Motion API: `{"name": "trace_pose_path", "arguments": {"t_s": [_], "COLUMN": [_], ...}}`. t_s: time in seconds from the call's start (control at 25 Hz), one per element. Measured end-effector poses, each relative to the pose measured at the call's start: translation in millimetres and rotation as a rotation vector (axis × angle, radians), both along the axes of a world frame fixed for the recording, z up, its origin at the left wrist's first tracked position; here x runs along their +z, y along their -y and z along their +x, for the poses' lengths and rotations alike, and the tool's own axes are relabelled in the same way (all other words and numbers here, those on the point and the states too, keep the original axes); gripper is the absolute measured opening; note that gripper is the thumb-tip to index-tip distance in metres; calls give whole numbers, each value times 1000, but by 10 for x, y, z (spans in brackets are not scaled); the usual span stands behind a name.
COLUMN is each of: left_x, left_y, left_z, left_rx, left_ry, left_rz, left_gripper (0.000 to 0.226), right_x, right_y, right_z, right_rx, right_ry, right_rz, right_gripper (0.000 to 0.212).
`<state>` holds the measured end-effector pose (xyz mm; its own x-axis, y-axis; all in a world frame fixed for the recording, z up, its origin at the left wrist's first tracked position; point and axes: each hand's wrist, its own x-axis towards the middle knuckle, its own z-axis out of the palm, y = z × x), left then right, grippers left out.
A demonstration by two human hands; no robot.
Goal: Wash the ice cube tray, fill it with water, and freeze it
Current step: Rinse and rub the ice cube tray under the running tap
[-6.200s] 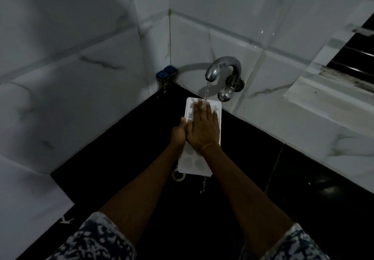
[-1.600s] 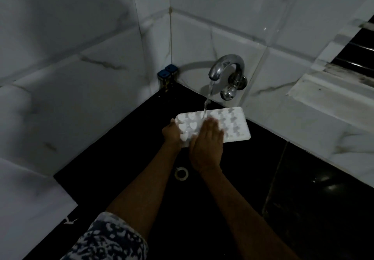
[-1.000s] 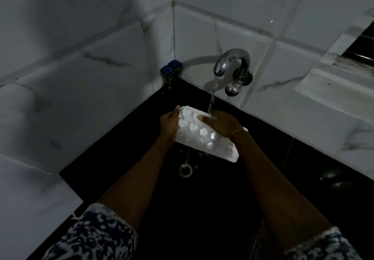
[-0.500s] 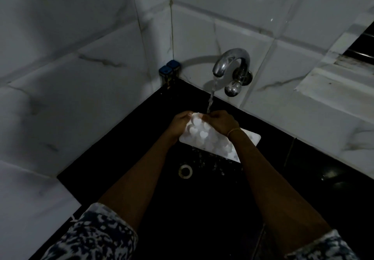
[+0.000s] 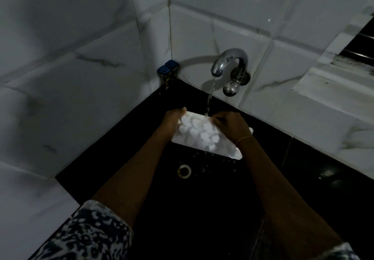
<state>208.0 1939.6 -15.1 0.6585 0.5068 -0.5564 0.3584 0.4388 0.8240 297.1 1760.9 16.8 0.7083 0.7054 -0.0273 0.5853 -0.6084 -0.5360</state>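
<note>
The white ice cube tray [image 5: 202, 137] with heart-shaped cups is held tilted over the dark sink, its bumpy side toward me. My left hand [image 5: 171, 123] grips its left end. My right hand [image 5: 232, 127] holds its far upper edge, fingers curled over the rim. Water runs from the chrome tap [image 5: 228, 61] onto the tray's top edge between my hands. Drops fall off the tray's lower edge.
The drain ring [image 5: 184, 171] lies in the black sink floor below the tray. Two small blue-capped containers [image 5: 167, 71] stand in the corner. White marble-look tiles wall the sink on the left and back. A window ledge [image 5: 332, 81] is at right.
The tray was turned from lying lengthwise to crosswise, then tilted under the stream. My right hand moved from rubbing its face to gripping its far edge. Since half a second ago little has changed.
</note>
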Motion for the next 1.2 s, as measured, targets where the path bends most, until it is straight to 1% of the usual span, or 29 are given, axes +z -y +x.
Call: {"name": "trace_pose_path", "arguments": {"t_s": [0.08, 0.12, 0.16, 0.2, 0.24, 0.28, 0.32, 0.36, 0.4, 0.44, 0.48, 0.56, 0.6, 0.64, 0.72, 0.84, 0.92, 0.96, 1.08, 1.2], "left_x": [6, 7, 24, 29, 41, 42, 44, 39, 64, 90, 103, 133, 132, 129, 99, 193, 235, 237, 151, 147], "left_y": [-11, 6, 33, 46, 57, 59, 69, 80, 123, 161, 184, 148, 79, 12, -69, 129, 277, 283, 170, 225], "left_z": [-30, -20, 8, 50, 77, 96, 114, 124, 143, 163, 171, 173, 153, 120, 83, 138, 192, 205, 138, 94], "left_rx": [-1, -27, -88, -190, -332, -469, -578, -654, -721, -762, -768, -713, -684, -664, -666, -820, -870, -850, -773, -797], "left_ry": [21, 36, 34, 11, -29, -86, -167, -259, -340, -377, -352, -218, -160, -139, -173, -180, -124, -92, -23, -10], "left_rz": [-19, 8, 102, 263, 477, 686, 849, 981, 1072, 1113, 1094, 949, 905, 887, 896, 1001, 1063, 1077, 1041, 956], "left_gripper": [24, 24, 24, 23, 25, 29, 32, 34, 33, 31, 28, 20, 18, 16, 18, 32, 30, 27, 23, 21], "right_x": [-23, -45, -58, -68, -56, -47, -27, -23, -13, -5, 15, 37, 59, 89, 119, 110, 82, 93, 132, 72], "right_y": [76, 74, 43, -4, -45, -77, -93, -107, -120, -140, -156, -151, -117, -65, 27, -49, -145, -145, -28, -71], "right_z": [26, 31, 29, 31, 25, 33, 36, 39, 29, 13, -13, -14, 27, 87, 197, 110, 16, 12, 141, 72], "right_rx": [-29, -45, -59, -61, -59, -59, -59, -57, -51, -40, -32, -18, -23, -35, -47, -34, 5, -5, -112, -133], "right_ry": [-23, -36, -39, -26, -12, 2, 17, 35, 53, 71, 75, 58, 39, 23, 16, 61, 64, 38, -92, -104], "right_rz": [-10, -16, -35, -57, -78, -85, -97, -112, -131, -138, -140, -142, -162, -194, -247, -263, -259, -242, -128, -76], "right_gripper": [21, 21, 22, 23, 24, 25, 26, 26, 25, 25, 25, 24, 26, 27, 29, 28, 29, 29, 27, 22]}}
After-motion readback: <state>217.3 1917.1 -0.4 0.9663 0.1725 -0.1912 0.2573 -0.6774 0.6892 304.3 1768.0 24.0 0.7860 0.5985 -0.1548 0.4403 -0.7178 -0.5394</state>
